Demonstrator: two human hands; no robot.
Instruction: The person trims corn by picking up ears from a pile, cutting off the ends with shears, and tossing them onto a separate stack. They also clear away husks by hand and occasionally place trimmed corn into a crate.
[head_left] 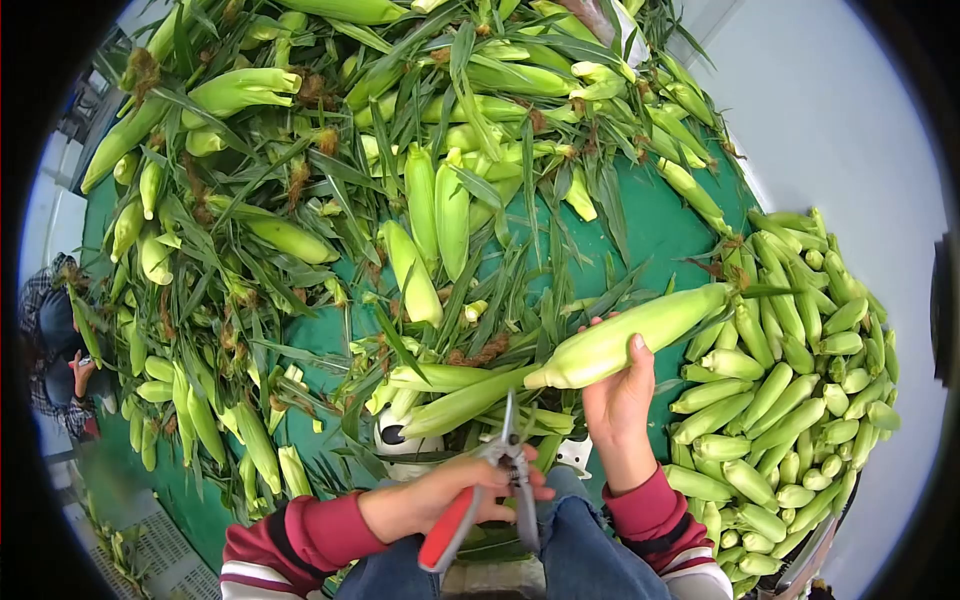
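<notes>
Grips red-handled shears (514,462) in curled left hand (450,490). Cradles corn ear (635,335) in half-curled right hand (620,405), 1–2 o'clock from shears, with butt (537,379) toward 8 o'clock, apparently for keeping it near the blades (511,412).

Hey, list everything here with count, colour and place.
Corn ear: one, pale green, in the right hand.
Pruning shears: one, red and grey, in the left hand.
Leafy corn: many, green and brown, heaped left and top.
Trimmed corn: many, light green, piled right.
Green surface: one, under leafy corn.
Pale backdrop: one, right.
Slatted panel: one, grey, bottom left.
Another person: one, dark plaid clothing, far left.
White footwear, apparently: two, below centre, partly hidden.
Jeans: one, blue, bottom centre.
Sleeves: two, maroon with white, bottom.
Left hand: one, bare, around the shears.
Right hand: one, bare, holding the corn ear.
</notes>
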